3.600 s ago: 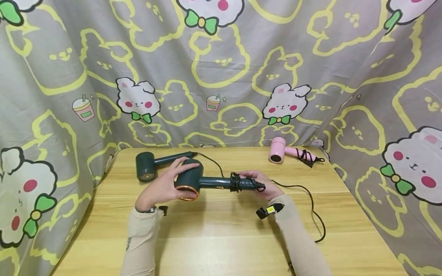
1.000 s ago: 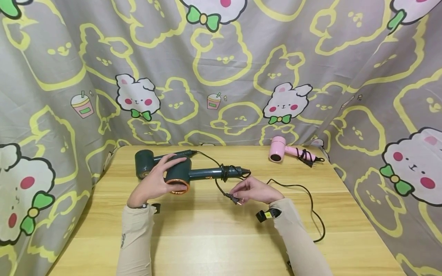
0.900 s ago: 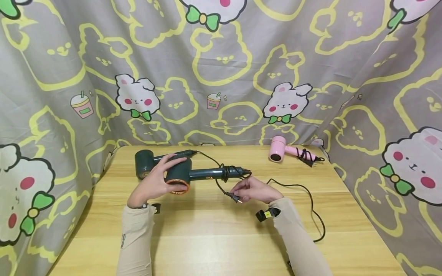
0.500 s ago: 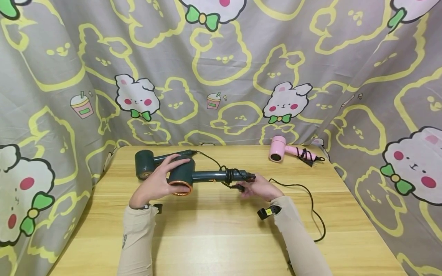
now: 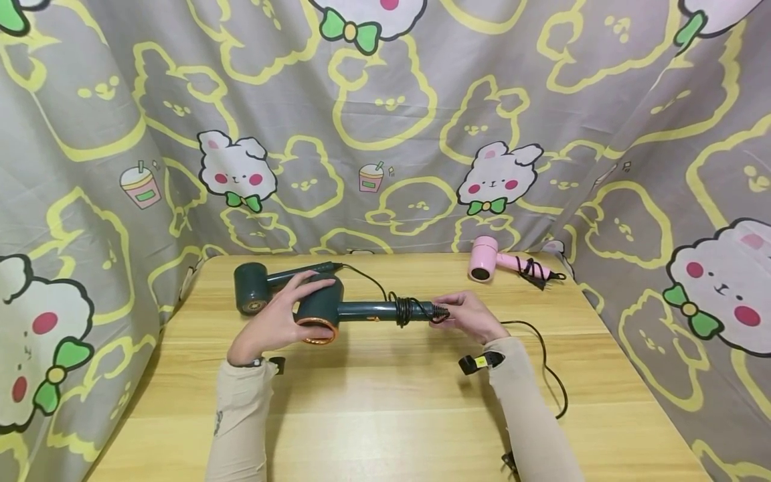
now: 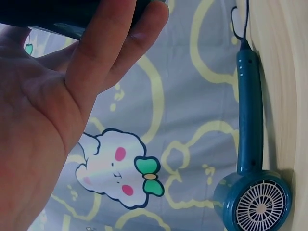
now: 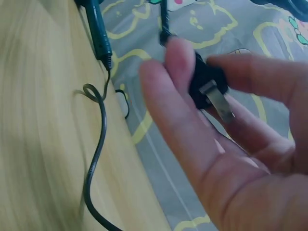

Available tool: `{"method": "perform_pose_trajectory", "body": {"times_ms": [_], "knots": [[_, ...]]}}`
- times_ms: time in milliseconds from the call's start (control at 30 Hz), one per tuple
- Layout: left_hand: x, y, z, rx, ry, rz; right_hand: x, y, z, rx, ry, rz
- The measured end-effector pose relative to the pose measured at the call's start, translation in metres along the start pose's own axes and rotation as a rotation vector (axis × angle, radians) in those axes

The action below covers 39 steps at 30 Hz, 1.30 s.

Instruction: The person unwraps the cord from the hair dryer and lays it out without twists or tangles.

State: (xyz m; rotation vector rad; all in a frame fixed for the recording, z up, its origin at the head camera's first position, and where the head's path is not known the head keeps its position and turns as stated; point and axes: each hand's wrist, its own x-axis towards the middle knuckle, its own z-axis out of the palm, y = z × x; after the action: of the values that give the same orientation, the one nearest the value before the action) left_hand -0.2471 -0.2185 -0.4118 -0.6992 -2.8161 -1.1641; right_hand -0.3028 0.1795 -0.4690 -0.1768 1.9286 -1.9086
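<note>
- Head view, far left: noted second dark dryer [image 5: 250, 284] lying toward the back of the table [image 5: 373, 415], with no cord around its visible handle.
- Left hand [image 5: 276, 327]: found gripping the held dark dryer [image 5: 364, 310] by its head, fingers spread around the casing; held roughly level above the table.
- Middle: recorded wound cord [image 5: 403, 311], several turns around the handle; winding judged nearly done.
- Right hand [image 5: 472, 318]: found at the handle's end, pinching a plug [image 7: 207, 84] between fingers and thumb. Judged as left: securing that end.
- Further right: noted pink dryer [image 5: 484, 258] with pink dryer's cord [image 5: 533, 269] already wrapped.
- Far right: noted loose cord [image 7: 87, 187] trailing over the table, probably from the second dark dryer; judged untouched.
- Obscured, left to right: second dark dryer's handle, partly behind left hand; held dark dryer, cut off in left wrist view; plug, not discernible in head view; fingertips, blurred in right wrist view. Cannot identify dark piece [image 5: 508, 460] beside right sleeve [image 5: 536, 408].
</note>
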Motion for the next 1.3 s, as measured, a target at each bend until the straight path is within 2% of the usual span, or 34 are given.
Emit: {"method": "perform_pose_trajectory", "body": {"times_ms": [100, 200, 333, 500, 633, 767, 1033, 1300], "knots": [[0.001, 0.001, 0.001, 0.002, -0.007, 0.007, 0.000, -0.002, -0.002, -0.026, 0.078, -0.046], [0.003, 0.001, 0.003, 0.002, -0.019, 0.010, 0.000, -0.003, -0.004, 0.004, 0.138, -0.088], [0.003, 0.002, 0.005, -0.005, -0.027, 0.004, -0.002, -0.008, -0.004, 0.119, 0.184, -0.147], [0.003, 0.001, 0.005, -0.006, -0.026, -0.003, -0.009, -0.019, -0.001, 0.202, 0.241, -0.226], [0.004, -0.001, 0.006, -0.006, -0.025, -0.006, -0.016, -0.029, 0.003, 0.253, 0.260, -0.258], [0.004, -0.004, 0.006, -0.004, -0.023, -0.011, -0.024, -0.038, 0.007, 0.286, 0.241, -0.276], [0.001, -0.009, 0.005, -0.011, -0.008, -0.019, -0.038, -0.053, 0.014, 0.290, 0.128, -0.291], [0.000, -0.015, 0.001, -0.013, 0.029, -0.015, -0.049, -0.060, 0.019, 0.219, -0.021, -0.300]]}}
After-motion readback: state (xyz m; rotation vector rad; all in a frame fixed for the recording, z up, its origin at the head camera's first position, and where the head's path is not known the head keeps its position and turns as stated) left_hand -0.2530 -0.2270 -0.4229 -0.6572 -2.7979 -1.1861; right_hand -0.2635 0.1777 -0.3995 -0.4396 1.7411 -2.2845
